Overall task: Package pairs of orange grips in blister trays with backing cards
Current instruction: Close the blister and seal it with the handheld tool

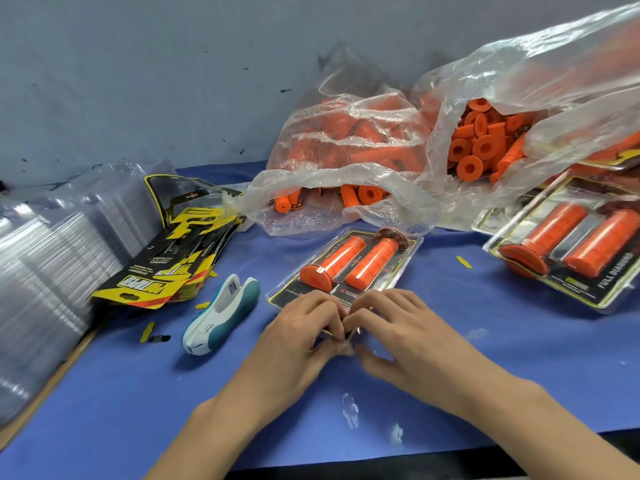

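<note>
Where both hands (341, 327) pinch the blister pack's (346, 266) near edge, each grip hides that edge.

White-and-teal tape dispenser (221, 315) lying on blue table (485, 358), just beside card stack. Small yellow scraps (463, 261) scattered on table. Grey wall (156, 81) behind.
</note>
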